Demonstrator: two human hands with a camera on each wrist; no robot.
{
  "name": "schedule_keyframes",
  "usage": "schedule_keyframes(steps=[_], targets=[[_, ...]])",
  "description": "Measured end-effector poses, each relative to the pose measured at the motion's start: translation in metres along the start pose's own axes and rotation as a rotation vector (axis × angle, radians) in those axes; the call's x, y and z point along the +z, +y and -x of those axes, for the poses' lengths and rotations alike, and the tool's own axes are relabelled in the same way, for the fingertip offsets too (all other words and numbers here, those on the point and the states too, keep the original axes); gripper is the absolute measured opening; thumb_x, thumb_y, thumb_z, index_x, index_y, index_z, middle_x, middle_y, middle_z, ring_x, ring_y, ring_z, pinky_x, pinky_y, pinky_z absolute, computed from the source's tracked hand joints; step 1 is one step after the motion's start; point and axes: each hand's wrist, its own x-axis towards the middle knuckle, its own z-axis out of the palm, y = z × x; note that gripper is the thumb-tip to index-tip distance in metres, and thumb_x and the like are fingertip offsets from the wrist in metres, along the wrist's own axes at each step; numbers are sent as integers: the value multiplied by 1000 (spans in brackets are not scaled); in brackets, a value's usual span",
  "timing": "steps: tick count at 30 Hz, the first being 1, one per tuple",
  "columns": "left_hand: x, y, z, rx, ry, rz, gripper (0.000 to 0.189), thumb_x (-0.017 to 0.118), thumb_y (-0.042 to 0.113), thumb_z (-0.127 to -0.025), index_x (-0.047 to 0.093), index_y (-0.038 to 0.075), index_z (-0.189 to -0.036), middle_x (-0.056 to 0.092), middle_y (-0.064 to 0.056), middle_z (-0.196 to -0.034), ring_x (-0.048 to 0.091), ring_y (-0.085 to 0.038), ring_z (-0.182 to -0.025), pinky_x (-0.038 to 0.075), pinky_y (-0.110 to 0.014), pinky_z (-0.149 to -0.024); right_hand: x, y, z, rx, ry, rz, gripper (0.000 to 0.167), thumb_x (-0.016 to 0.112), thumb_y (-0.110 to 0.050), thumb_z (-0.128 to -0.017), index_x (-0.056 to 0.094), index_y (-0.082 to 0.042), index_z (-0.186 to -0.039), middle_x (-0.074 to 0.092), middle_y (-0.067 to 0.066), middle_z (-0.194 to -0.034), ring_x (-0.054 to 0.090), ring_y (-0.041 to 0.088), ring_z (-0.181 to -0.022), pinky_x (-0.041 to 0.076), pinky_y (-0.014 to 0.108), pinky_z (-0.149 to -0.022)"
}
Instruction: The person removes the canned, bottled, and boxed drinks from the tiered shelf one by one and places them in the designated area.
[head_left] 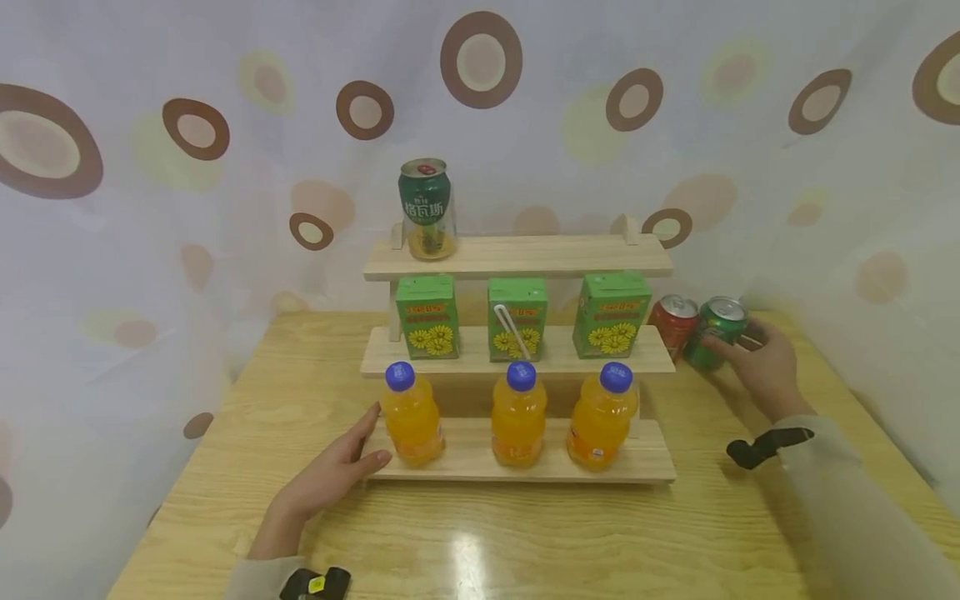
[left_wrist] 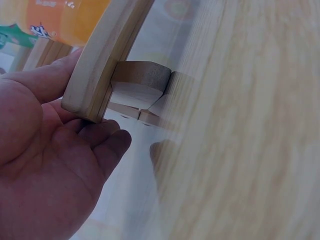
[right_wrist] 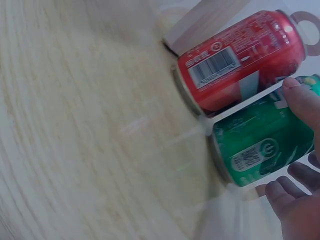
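Observation:
My left hand [head_left: 326, 477] holds the left end of the wooden rack's bottom shelf [head_left: 468, 446]; in the left wrist view the thumb lies on one face of the board and curled fingers are at the other. On the right, my right hand [head_left: 768, 371] grips a green soda can [right_wrist: 267, 137], thumb on one side and fingers round the other. That can stands upright on the table close beside a red soda can [right_wrist: 242, 62], at the rack's right end.
Three orange juice bottles [head_left: 519, 425] stand on the bottom shelf, three green drink cartons [head_left: 517, 321] on the middle one. A white straw crosses the central carton. A dark green can [head_left: 426, 204] sits at the top shelf's left [head_left: 540, 254]. A patterned curtain [head_left: 555, 167] hangs behind.

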Motion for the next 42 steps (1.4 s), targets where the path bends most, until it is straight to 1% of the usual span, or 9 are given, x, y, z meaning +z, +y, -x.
schedule_keyframes(steps=[4, 6, 9, 12, 16, 19, 22, 30, 42], targets=[[-2, 0, 2, -10, 3, 10, 82, 57, 37, -100, 7, 12, -160, 2, -7, -165, 3, -27, -150, 11, -46, -120, -8, -8, 1, -14, 1, -31, 91, 69, -44, -91, 20, -4, -157, 29, 22, -156, 35, 42, -137, 47, 24, -95], [-2, 0, 2, -14, 4, 11, 82, 57, 38, -100, 6, 12, -160, 2, -7, -165, 3, -27, -150, 11, -47, -120, -12, -14, 1, -26, 11, -39, 89, 68, -42, -92, 20, -6, -157, 27, 22, -157, 33, 41, -139, 45, 23, -95], [-3, 0, 2, -20, 7, 10, 83, 57, 38, -100, 7, 11, -160, 2, -8, -165, 4, -28, -149, 12, -46, -119, -16, -24, 1, -44, 35, -39, 88, 67, -42, -93, 20, -7, -158, 29, 21, -156, 33, 39, -139, 43, 30, -102], [-2, 1, 3, -16, 3, 8, 82, 57, 38, -100, 7, 10, -159, 2, -10, -165, 3, -30, -149, 11, -47, -119, -19, -33, 2, -52, 55, -39, 86, 67, -41, -93, 21, -9, -158, 32, 20, -154, 34, 35, -138, 41, 29, -103], [-2, 2, 4, -6, -1, 10, 81, 56, 37, -101, 7, 9, -159, 2, -13, -164, 2, -33, -149, 10, -49, -119, -23, -48, 5, -66, 73, -48, 83, 68, -40, -92, 25, -12, -157, 37, 14, -150, 35, 28, -138, 42, 14, -94], [-1, 2, 4, -7, 0, 12, 81, 56, 37, -101, 7, 9, -159, 2, -13, -164, 2, -32, -149, 10, -49, -119, -26, -59, 7, -96, 73, -62, 79, 69, -39, -93, 29, -15, -156, 42, 7, -147, 37, 23, -136, 42, 7, -88], [-1, 2, 4, -12, 0, 13, 81, 56, 38, -100, 7, 10, -159, 2, -11, -165, 2, -31, -149, 10, -48, -119, -26, -70, 9, -141, 60, -94, 72, 68, -34, -94, 33, -16, -154, 46, 0, -142, 39, 20, -134, 42, 5, -86], [0, 0, 1, 7, 3, 22, 83, 57, 38, -100, 7, 10, -160, 2, -8, -165, 2, -28, -150, 10, -47, -120, -23, -109, 13, -252, 31, -134, 60, 68, -24, -95, 44, -12, -148, 53, -6, -134, 44, 16, -128, 42, 8, -94], [0, 0, 1, -2, -2, 12, 84, 57, 41, -99, 7, 11, -160, 3, -8, -165, 3, -27, -150, 10, -47, -120, -5, -175, 18, -355, -62, -138, 56, 70, -25, -94, 50, -13, -144, 52, 4, -140, 45, 17, -130, 42, 12, -100]])
